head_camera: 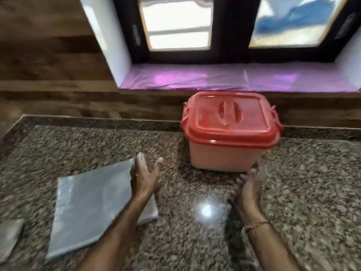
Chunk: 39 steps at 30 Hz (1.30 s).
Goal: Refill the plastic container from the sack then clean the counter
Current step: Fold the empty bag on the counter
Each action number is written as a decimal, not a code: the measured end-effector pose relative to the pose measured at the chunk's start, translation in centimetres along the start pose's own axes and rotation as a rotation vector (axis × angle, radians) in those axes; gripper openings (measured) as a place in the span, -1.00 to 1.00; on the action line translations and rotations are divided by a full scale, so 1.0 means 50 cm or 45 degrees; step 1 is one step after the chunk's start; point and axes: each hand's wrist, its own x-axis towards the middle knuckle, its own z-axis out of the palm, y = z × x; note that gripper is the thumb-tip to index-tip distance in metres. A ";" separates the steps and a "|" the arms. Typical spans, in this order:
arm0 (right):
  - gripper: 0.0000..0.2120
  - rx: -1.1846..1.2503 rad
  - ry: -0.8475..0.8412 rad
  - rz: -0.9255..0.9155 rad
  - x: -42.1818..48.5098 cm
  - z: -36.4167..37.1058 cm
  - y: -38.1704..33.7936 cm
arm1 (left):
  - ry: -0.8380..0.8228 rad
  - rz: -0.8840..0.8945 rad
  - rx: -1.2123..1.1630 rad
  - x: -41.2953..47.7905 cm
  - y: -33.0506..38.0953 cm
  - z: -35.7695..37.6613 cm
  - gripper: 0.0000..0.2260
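A pale plastic container [224, 155] with a red clip-on lid [228, 118] stands closed on the speckled granite counter [97, 141], near the back wall. A flat, folded grey sack [91, 200] lies to its left. My left hand [143, 178] hovers over the sack's right edge, fingers spread and holding nothing. My right hand [249, 187] is just in front of the container's lower right corner, fingers loosely curled and empty. Both hands look dusted with white powder.
A grey cloth-like item [9, 237] lies at the counter's left edge. Behind the container is a wood-look wall and a window sill lined with purple sheet [224, 79]. Open counter stretches to the right of the container.
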 end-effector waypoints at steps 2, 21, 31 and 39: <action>-0.55 -0.258 -0.325 0.044 -0.077 0.060 0.090 | 0.038 -0.135 0.182 0.011 -0.113 -0.066 -0.16; -0.87 -1.222 -0.627 0.059 -0.270 0.343 0.245 | -0.139 -0.105 0.695 0.087 -0.543 -0.366 -0.05; -0.59 -0.983 -0.458 0.005 -0.204 0.527 0.182 | -0.802 0.437 1.129 0.251 -0.521 -0.356 0.37; -0.74 -0.953 -0.459 0.003 -0.203 0.502 0.190 | -0.676 0.346 1.066 0.257 -0.512 -0.362 0.22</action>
